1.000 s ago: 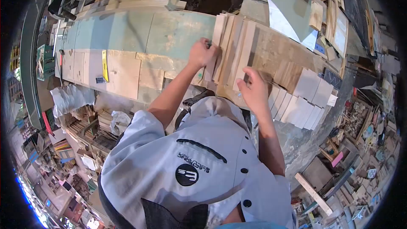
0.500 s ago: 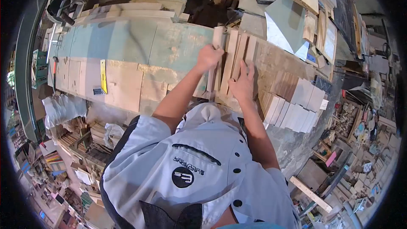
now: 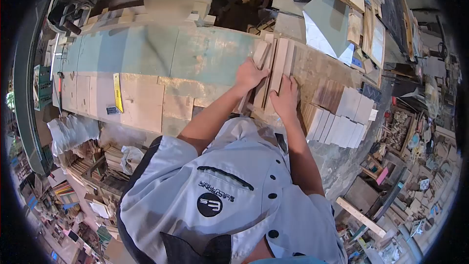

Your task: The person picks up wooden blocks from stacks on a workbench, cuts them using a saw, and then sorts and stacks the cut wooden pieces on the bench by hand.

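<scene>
Several long wooden strips (image 3: 279, 66) lie side by side on the workbench (image 3: 200, 49), in front of my chest. My left hand (image 3: 250, 74) is closed around the leftmost strip (image 3: 261, 53), which is tilted against the others. Its fingertips are partly hidden between the strips. At the right side of the row, my right hand (image 3: 286, 99) rests with its fingers apart against the outer strip. Its thumb lies near the lower part of the strips.
Stacked wooden blocks (image 3: 342, 129) stand right of my right hand. A yellow-edged square (image 3: 117, 93) lies on pale boards at the left. Leaning boards and a triangular panel (image 3: 328, 24) are at the back right. A wooden beam (image 3: 360, 216) is low at the right.
My left hand has shifted right with the leftmost strip, which is now more tilted. My right hand has come down onto the row and slid slightly toward its right side.
</scene>
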`<state>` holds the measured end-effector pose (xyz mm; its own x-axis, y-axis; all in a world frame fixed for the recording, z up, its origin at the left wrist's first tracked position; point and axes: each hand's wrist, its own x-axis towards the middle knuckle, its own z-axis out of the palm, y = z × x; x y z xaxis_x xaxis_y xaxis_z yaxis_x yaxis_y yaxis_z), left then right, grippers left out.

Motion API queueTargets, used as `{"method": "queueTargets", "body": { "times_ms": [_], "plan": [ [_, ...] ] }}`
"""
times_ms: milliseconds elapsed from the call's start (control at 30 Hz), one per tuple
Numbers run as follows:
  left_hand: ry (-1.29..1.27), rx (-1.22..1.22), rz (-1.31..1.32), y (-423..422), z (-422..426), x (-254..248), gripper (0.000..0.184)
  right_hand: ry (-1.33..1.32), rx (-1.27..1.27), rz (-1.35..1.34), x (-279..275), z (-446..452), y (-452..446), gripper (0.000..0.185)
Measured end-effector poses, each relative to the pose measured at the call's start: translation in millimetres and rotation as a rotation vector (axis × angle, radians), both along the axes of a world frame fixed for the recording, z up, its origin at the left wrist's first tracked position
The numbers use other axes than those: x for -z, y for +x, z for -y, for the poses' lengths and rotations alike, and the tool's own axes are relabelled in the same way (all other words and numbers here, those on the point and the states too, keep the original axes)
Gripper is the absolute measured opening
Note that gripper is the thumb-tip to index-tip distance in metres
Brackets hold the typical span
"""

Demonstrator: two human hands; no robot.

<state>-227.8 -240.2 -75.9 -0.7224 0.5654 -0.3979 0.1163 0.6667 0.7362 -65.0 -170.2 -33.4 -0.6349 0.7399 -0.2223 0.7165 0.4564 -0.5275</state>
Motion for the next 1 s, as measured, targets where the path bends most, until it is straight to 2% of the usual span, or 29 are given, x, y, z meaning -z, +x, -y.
{"method": "queueTargets", "body": {
  "times_ms": [67,100,133,200,233,300,333,367,433,467,500,567,600,700,833,1000],
  "plan": [
    [0.027,0.008,0.071,-5.7,1.8,3.7,0.059,0.277,-0.081,-0.029,-10.2,5.2,1.2,0.062],
    [0.046,0.011,0.145,-10.2,4.3,5.6,0.053,0.284,-0.078,-0.034,-16.7,4.9,-1.6,0.062],
    [0.051,0.013,0.138,-13.2,10.1,10.8,0.053,0.136,-0.079,-0.132,-25.3,6.0,-5.5,0.06],
    [0.488,-0.072,0.777,-17.8,23.6,16.2,0.038,-0.177,-0.031,-0.245,-47.2,18.0,-18.5,0.052],
    [0.489,-0.068,0.763,-17.2,27.0,2.5,0.038,-0.175,-0.032,-0.258,-47.5,24.3,-23.0,0.052],
    [0.696,-0.123,1.039,-11.0,36.9,-33.2,0.029,-0.429,0.005,-0.363,-49.3,34.5,-30.8,0.04],
    [0.722,-0.13,1.053,-10.9,42.1,-58.3,0.031,-0.338,0.014,-0.382,-62.9,40.4,-35.5,0.038],
    [0.739,-0.137,1.031,-13.2,44.4,-61.7,0.031,-0.334,-0.01,-0.395,-75.7,40.1,-35.6,0.038],
    [0.905,-0.155,1.023,-16.2,48.8,-71.0,0.046,-0.429,-0.083,-0.274,-95.4,37.3,-30.2,0.036],
    [0.955,-0.175,0.99,-13.9,51.0,-78.4,0.049,-0.475,-0.094,-0.382,-90.7,38.6,-25.8,0.035],
    [0.977,-0.186,0.969,-11.7,54.1,-88.1,0.049,-0.469,-0.124,-0.387,-86.5,39.9,-20.3,0.035],
    [0.993,-0.198,0.945,-6.0,58.8,-104.4,0.036,-0.567,-0.188,-0.477,-82.6,40.4,-9.1,0.037],
    [1.004,-0.192,0.947,-2.3,61.6,-110.6,0.037,-0.603,-0.223,-0.593,-88.5,45.8,-7.8,0.039],
    [1.005,-0.272,0.882,19.6,70.2,-134.6,0.037,-0.633,-0.239,-0.493,-115.1,51.5,10.7,0.039],
    [1.102,-0.323,0.78,58.0,83.7,-163.5,0.038,-0.769,-0.31,-0.622,-118.1,61.5,44.3,0.045],
    [0.979,-0.353,0.601,97.3,111.8,-206.3,0.043,-0.869,-0.392,-0.703,-139.5,81.2,91.6,0.049]
  ]
}}
